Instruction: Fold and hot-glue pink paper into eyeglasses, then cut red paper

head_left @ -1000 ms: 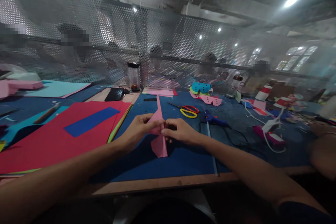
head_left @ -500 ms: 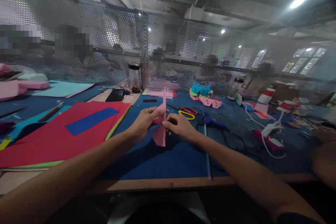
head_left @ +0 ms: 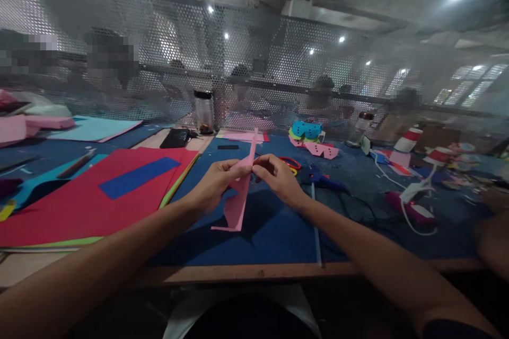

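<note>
pink folded paper (head_left: 236,208) slants over the blue desk (head_left: 278,246) in front of me. my left fingers (head_left: 238,171) hold it pinched around its middle. my right fingers (head_left: 263,173) curl narrowly, tips at its right edge; whether they grip it i cannot tell.

Pink paper (head_left: 235,211): no writing legible.
Red sheet (head_left: 75,212), left of pink paper: nothing readable.
Lidded jar (head_left: 204,112), beyond pink paper: no label legible.
Glue gun (head_left: 326,179), right of pink paper: no brand readable.
Magenta block (head_left: 424,215), farther right: too blurred to read.
</note>
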The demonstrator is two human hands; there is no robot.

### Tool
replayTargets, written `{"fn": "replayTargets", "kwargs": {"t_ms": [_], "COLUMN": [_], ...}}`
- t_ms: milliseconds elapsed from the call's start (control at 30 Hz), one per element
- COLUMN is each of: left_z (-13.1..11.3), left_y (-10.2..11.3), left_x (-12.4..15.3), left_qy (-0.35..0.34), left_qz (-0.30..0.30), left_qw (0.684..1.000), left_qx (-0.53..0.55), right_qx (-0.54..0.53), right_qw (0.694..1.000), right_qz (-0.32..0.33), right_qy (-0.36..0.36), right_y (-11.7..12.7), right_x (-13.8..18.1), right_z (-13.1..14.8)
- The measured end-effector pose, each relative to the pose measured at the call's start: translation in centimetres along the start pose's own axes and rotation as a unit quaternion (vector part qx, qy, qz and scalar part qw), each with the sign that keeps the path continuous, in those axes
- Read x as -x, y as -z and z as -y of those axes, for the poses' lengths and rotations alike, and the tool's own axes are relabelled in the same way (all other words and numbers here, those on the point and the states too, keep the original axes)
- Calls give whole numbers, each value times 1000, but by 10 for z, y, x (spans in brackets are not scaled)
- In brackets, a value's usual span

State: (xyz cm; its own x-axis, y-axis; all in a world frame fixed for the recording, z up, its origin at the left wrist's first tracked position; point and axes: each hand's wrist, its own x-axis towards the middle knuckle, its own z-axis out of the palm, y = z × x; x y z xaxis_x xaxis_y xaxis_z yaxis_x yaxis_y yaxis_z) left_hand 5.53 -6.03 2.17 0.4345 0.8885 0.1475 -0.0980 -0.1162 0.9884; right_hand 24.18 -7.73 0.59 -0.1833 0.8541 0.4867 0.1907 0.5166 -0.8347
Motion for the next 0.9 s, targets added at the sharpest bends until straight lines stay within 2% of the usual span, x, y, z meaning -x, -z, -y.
{"fn": "replayTargets", "kwargs": {"t_ms": [267,900], "left_z": [4,8], "left_y": [0,-1], "left_x": [2,1], "left_qy": [-10,7], "left_qz": [40,37], "left_qw": [999,999], "left_qx": [-18,-12], "right_qx": [-7,35], "right_qw": [1000,999], "right_qz": [-17,-18], "right_qy": [5,24], "right_y": [-2,0], "right_x": [-1,-1], "right_z": [2,-3]}}
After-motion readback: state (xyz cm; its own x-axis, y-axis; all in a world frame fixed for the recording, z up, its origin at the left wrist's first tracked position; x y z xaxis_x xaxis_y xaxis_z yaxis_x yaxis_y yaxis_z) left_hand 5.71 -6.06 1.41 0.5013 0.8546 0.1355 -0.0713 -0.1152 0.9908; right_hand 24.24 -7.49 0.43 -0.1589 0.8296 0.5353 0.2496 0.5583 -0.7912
